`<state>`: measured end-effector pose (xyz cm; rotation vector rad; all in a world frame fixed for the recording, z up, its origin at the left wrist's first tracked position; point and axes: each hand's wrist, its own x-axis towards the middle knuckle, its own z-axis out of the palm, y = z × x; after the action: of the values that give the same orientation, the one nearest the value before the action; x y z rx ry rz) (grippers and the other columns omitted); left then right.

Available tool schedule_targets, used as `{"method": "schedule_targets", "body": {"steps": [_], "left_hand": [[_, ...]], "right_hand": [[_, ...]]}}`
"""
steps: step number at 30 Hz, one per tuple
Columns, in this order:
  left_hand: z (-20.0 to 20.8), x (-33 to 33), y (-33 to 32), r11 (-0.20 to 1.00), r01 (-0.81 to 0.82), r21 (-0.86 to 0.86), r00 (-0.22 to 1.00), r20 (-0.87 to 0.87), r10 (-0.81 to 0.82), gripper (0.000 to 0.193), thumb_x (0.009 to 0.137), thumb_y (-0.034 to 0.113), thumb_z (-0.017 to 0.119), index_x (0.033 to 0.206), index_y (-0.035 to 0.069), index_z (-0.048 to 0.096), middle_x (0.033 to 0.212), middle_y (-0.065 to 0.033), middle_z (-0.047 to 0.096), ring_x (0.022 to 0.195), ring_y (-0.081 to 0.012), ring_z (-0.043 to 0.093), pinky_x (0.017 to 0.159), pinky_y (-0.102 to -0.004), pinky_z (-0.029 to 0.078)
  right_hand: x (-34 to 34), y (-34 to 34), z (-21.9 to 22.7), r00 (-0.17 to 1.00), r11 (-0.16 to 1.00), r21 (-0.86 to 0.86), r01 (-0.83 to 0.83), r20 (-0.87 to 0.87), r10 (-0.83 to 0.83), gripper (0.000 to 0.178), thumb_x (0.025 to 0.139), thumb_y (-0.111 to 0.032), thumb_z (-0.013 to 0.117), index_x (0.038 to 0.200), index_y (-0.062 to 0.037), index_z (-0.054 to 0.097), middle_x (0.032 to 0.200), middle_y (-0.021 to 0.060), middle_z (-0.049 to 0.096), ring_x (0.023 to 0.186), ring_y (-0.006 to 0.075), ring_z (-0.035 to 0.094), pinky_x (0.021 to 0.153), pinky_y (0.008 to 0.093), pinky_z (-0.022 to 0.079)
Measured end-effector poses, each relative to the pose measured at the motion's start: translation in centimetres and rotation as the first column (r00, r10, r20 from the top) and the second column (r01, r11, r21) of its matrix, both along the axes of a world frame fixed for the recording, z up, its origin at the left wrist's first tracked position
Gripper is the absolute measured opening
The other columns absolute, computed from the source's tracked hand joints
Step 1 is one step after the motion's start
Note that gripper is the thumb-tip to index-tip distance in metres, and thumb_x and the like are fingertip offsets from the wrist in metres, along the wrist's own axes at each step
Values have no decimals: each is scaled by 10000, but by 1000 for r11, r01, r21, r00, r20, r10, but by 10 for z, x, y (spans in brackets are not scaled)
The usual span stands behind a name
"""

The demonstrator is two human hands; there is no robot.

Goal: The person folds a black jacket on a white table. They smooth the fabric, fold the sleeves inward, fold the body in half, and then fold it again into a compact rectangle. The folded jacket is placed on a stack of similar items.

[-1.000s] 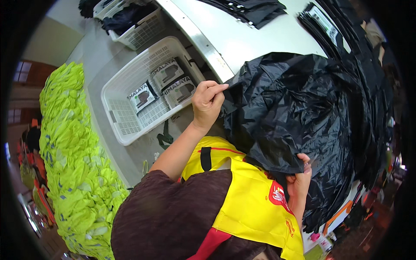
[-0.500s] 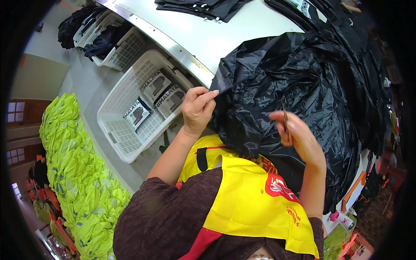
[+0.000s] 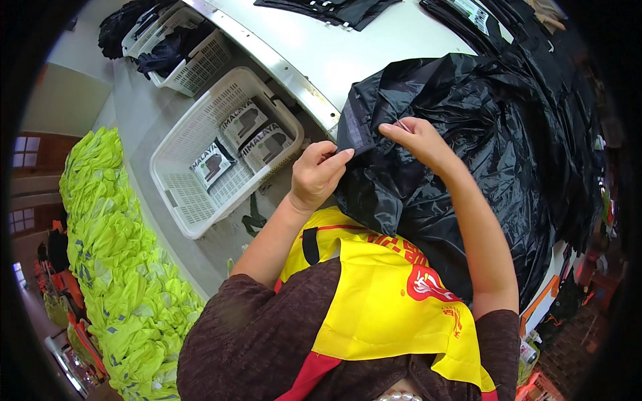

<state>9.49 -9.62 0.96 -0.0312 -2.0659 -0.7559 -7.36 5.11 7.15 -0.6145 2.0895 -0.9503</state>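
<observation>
A large spread of thin, shiny black fabric (image 3: pixel 461 154) lies crumpled over the table edge in front of me. My left hand (image 3: pixel 318 177) pinches the near left edge of it between thumb and fingertips, where a flat strip shows like a hem. Just to the right, my right hand (image 3: pixel 421 142) is closed above that same edge. A thin metal tool, seemingly small snips, sits mostly hidden in its fingers. Only a sliver of it shows, so its exact kind is unclear.
Left of the table stands a white plastic basket (image 3: pixel 175 167) holding several printed packets. Another basket (image 3: pixel 200 65) with dark cloth is beyond it. A heap of bright yellow-green garments (image 3: pixel 127 281) fills the far left. Folded black pieces (image 3: pixel 334 10) lie on the white table (image 3: pixel 301 40).
My right hand has moved left and away from me, up beside my left hand at the fabric's edge. The left hand keeps its pinch on that edge.
</observation>
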Motion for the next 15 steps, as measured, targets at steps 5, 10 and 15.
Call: {"method": "schedule_targets", "body": {"steps": [5,10,15], "left_hand": [[-3,-3,4,992,44,-118,999,15,-42,283,630,-38,691,893,67,683,812,-73,541,634,-202,561,525,-277,469],[1,-2,12,980,120,-159,990,91,-107,257,655,2,676,905,67,678,823,-81,544,686,-206,575,553,-274,484],[0,-8,18,985,165,-60,985,69,-160,302,627,-75,679,904,45,686,871,-102,528,650,-206,554,557,-266,477]], "right_hand": [[15,-19,-26,988,981,-145,131,-67,-141,297,722,-285,745,775,-5,658,659,18,599,585,87,513,538,234,395],[31,-12,-4,818,1000,27,7,-575,10,176,768,-215,647,784,-40,652,638,167,609,633,330,616,576,401,479],[35,1,-2,699,998,-67,-4,-714,-45,108,809,-155,587,818,-48,606,715,175,612,684,366,598,604,426,475]]}}
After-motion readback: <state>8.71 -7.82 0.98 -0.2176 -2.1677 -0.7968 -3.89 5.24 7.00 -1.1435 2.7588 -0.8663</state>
